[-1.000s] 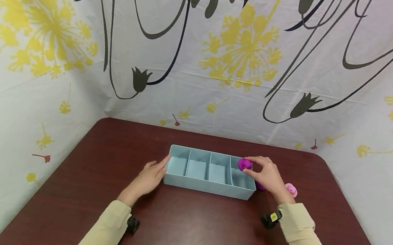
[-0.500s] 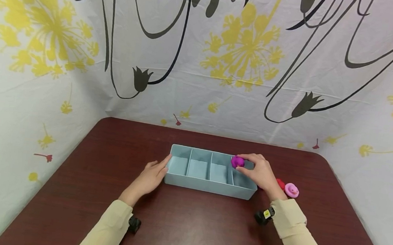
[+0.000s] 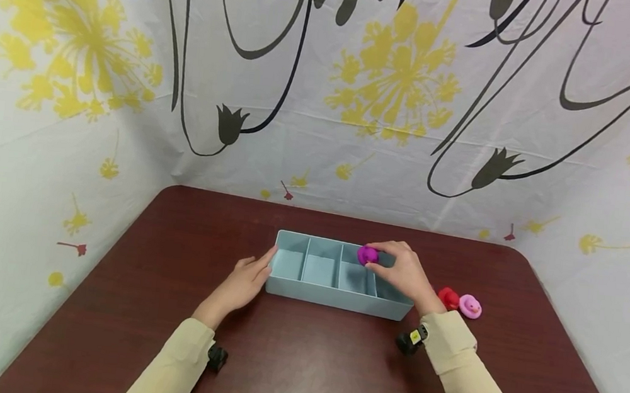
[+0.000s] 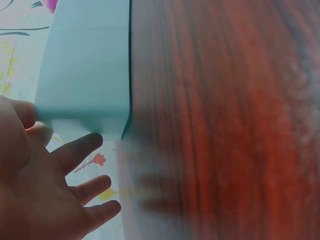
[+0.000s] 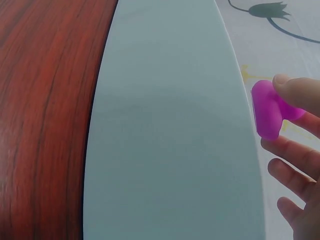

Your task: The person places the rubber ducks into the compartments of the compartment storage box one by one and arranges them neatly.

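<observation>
A pale blue box point(image 3: 334, 297) with several compartments in a row stands on the table. My right hand point(image 3: 405, 275) pinches a small purple toy duck point(image 3: 367, 255) between thumb and fingers, above the third compartment from the left. In the right wrist view the purple duck point(image 5: 269, 110) shows beyond the box's rim, with the other fingers spread below it. My left hand point(image 3: 242, 283) touches the left end of the box. Its fingers look extended in the left wrist view, with the thumb side at the box's edge point(image 4: 82, 112). The compartments in sight hold nothing visible.
A red toy point(image 3: 449, 298) and a pink toy duck point(image 3: 471, 306) lie side by side on the dark wooden table point(image 3: 299, 359), right of the box. A patterned white cloth point(image 3: 313, 95) hangs behind the table and along its sides.
My right hand has carried the purple duck leftward, from over the rightmost compartment to over the third. The red toy has come into sight behind the right wrist. My left hand stays at the box.
</observation>
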Demonstrator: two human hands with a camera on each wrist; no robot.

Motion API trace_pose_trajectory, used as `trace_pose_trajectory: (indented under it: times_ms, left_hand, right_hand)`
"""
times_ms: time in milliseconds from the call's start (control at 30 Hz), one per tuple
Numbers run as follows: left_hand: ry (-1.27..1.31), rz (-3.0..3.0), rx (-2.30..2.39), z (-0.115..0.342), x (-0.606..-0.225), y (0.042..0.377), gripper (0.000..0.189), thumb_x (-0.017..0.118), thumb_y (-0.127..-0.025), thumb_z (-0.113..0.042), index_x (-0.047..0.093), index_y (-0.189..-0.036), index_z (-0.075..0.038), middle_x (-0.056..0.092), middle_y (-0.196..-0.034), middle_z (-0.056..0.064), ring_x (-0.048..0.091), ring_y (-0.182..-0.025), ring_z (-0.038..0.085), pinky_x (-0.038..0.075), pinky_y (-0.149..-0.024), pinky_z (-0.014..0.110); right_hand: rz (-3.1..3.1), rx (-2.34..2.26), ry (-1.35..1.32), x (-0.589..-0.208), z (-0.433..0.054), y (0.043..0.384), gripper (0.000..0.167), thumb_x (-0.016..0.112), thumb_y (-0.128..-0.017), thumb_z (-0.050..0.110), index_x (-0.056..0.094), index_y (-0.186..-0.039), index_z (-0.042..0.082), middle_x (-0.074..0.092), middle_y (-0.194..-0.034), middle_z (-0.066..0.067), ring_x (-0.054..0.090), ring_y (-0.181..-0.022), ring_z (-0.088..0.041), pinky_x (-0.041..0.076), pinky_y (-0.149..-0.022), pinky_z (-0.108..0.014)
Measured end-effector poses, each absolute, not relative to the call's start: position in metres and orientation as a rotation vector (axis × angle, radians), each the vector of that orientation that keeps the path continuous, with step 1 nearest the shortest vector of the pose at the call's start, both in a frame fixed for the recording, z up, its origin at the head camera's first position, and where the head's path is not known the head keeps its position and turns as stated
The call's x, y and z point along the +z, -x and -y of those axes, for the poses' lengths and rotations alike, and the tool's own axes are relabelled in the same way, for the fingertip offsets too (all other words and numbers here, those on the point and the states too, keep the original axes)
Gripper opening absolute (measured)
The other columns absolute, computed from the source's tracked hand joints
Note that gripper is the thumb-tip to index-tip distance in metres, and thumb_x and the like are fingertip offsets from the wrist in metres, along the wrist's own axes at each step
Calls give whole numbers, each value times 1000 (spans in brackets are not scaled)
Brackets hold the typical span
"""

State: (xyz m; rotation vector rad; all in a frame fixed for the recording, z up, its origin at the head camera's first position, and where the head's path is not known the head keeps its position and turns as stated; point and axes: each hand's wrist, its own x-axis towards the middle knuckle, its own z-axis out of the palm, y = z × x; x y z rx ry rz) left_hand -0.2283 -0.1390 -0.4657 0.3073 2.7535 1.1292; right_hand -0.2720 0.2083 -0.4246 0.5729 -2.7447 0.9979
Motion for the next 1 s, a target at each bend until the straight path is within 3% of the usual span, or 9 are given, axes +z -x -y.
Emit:
trace_pose_trajectory:
  times_ms: [667, 1000]
  left_hand:
    - [-278, -2760, 1110, 138, -465, 229, 52, 34, -104, -32, 16, -153, -35, 42, -149, 4, 22, -142, 40, 27, -105, 66]
    - [-259, -2758, 1091, 138, -463, 229, 52, 35, -104, -33, 16, -153, -36, 41, -150, 4, 22, -142, 38, 28, -105, 65]
  right_hand:
    - [2746, 1003, -665, -423, -173, 278, 43, 80, -77, 27, 69, -117, 15, 67, -114, -6, 50, -109, -25, 34, -97, -56]
    - [2738, 982, -716, -421, -144, 279, 40, 81, -76, 26, 71, -114, 16, 68, -109, -3, 51, -105, -23, 37, -93, -51]
